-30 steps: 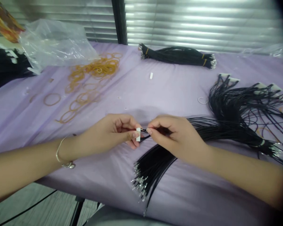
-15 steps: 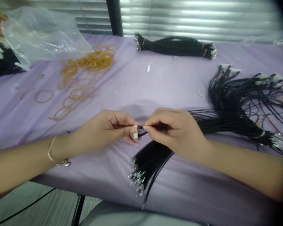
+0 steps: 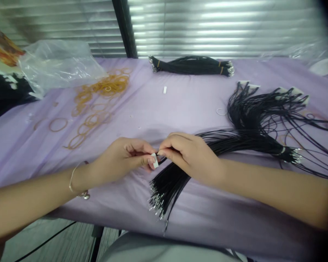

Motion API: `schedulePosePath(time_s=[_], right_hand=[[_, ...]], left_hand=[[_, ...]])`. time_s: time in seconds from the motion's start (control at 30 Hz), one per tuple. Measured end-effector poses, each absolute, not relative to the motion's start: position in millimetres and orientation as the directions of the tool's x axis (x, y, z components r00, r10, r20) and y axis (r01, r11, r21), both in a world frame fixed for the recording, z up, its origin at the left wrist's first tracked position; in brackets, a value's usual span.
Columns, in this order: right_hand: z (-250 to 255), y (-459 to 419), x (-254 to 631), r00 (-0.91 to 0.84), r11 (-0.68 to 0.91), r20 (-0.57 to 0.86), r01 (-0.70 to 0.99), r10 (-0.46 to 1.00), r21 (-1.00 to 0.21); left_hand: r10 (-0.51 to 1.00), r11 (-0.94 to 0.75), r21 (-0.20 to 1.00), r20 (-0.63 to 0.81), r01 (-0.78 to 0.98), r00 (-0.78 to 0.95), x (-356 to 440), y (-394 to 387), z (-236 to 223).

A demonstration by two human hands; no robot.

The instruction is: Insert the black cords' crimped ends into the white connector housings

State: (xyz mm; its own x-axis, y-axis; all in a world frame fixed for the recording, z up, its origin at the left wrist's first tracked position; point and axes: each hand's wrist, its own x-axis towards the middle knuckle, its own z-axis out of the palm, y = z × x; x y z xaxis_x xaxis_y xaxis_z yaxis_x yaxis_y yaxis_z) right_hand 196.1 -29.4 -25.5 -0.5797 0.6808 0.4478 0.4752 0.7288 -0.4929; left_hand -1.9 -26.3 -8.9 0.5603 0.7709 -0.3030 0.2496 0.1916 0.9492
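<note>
My left hand (image 3: 123, 158) pinches a small white card tag (image 3: 154, 160) between thumb and fingers. My right hand (image 3: 188, 154) pinches black cord close to the tag, its fingertips almost against my left fingers. The fingers hide where the cord meets the tag. Under and beside my right hand, a loose sheaf of black cord necklaces (image 3: 229, 143) fans out to the right, its ends gathered by a small band. Another sheaf (image 3: 166, 185) runs down toward the table's front edge, ending in metal clasps. A bracelet (image 3: 76, 182) circles my left wrist.
The lilac tablecloth (image 3: 180, 105) holds scattered rubber bands (image 3: 98, 91), a clear plastic bag (image 3: 57, 62), a banded bundle of black cords (image 3: 192, 65), tagged black cords (image 3: 257, 109), and a loose white tag (image 3: 164, 90). Window blinds stand behind the table.
The whole view has shifted, with the table sliding left and lower. My hands have drawn closer together, and the white tag now tilts more. Both hands keep their pinches.
</note>
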Motion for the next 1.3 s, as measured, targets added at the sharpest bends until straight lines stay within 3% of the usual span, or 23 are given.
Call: schedulePosePath(time_s=[0.13,0.3,0.4,0.5,0.57,0.73,0.83,1.07,1.2,1.3], right_hand=[[-30,-24,198,-0.621,0.79,0.489,0.462,0.613,-0.404],[-13,-27,208,-0.755,0.879,0.499,0.475,0.426,-0.031],[1,-38,211,-0.793,0.885,0.4,0.451,0.459,-0.121],[1,-43,210,-0.911,0.909,0.174,0.322,0.373,-0.265],[-2,-43,208,-0.924,0.894,0.138,0.293,0.356,-0.339],[3,-39,205,-0.789,0.706,0.169,0.404,0.59,-0.581],[6,-37,206,-0.66,0.584,0.167,0.483,0.733,-0.652],[-2,-27,210,-0.494,0.539,0.271,0.553,0.826,-0.636],[-5,-24,211,-0.523,0.617,0.337,0.586,0.783,-0.525],[-6,-22,211,-0.578,0.667,0.349,0.547,0.738,-0.506]], left_hand=[[0.759,0.172,0.943,-0.311,0.285,0.572,-1,-27,-10],[0.765,0.208,0.965,-0.263,0.162,0.588,0,-20,-13],[0.777,0.229,0.968,-0.245,0.102,0.58,-2,-16,-13],[0.788,0.219,0.971,-0.236,0.098,0.569,-3,-16,-13],[0.791,0.201,0.973,-0.23,0.115,0.567,-3,-16,-12],[0.778,0.199,0.966,-0.258,0.165,0.572,-4,-16,-12],[0.768,0.232,0.954,-0.299,0.189,0.567,-4,-16,-10],[0.777,0.202,0.94,-0.325,0.276,0.539,0,-18,-3],[0.771,0.183,0.947,-0.306,0.265,0.559,-1,-16,-6],[0.765,0.178,0.948,-0.301,0.262,0.57,-2,-15,-7]])
